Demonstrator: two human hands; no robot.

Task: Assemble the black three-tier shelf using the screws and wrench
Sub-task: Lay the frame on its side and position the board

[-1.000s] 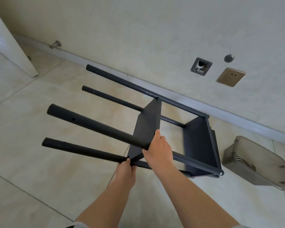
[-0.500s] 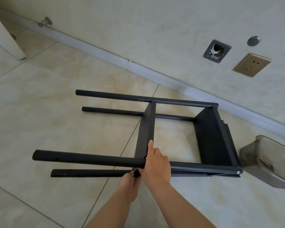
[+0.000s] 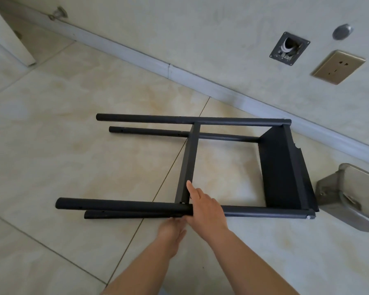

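We see the black shelf frame (image 3: 200, 165) lying sideways on the tiled floor (image 3: 73, 124) — four poles, two tiers fitted. Our right hand (image 3: 207, 209) wraps the near pole, forefinger straight; our left hand (image 3: 172, 229) holds the pole below, grip unclear. One metal tray (image 3: 349, 196) beside it — contents indistinct.

I can read no text, label, brand or number anywhere in my view. The wall socket (image 3: 338, 66) at the upper right of the frame shows only its pin holes, and the black shelf frame (image 3: 283, 167) is unmarked.
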